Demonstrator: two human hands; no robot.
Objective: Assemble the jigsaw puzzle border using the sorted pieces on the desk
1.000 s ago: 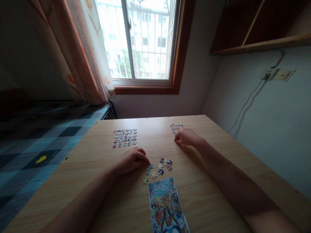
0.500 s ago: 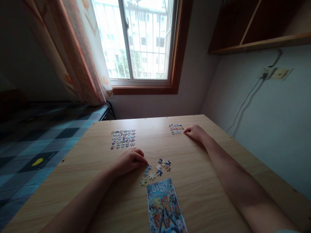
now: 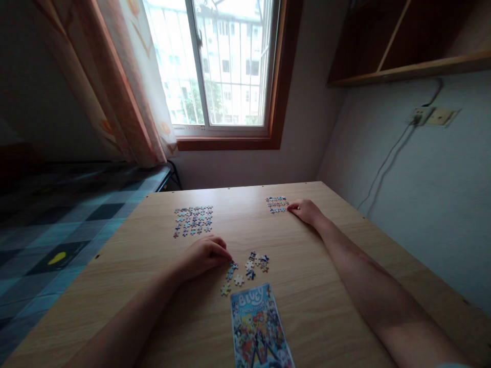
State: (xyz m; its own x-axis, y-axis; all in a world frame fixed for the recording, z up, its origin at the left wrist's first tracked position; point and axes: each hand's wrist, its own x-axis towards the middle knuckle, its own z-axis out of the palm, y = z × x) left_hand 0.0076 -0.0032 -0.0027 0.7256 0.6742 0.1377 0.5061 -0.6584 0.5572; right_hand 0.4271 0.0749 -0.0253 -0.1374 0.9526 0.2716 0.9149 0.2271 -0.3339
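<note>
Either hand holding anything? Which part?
Cannot tell. Left hand fingertips sit at the loose puzzle pieces; right hand fingertips at the far piece group. No lifted piece visible.

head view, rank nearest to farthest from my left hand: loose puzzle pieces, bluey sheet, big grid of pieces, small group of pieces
1. loose puzzle pieces: at the left hand's fingertips, on its right.
2-3. big grid of pieces, ahead of it, and bluey sheet, nearer you on the right: too close to call.
4. small group of pieces: far right, by the right hand.
</note>
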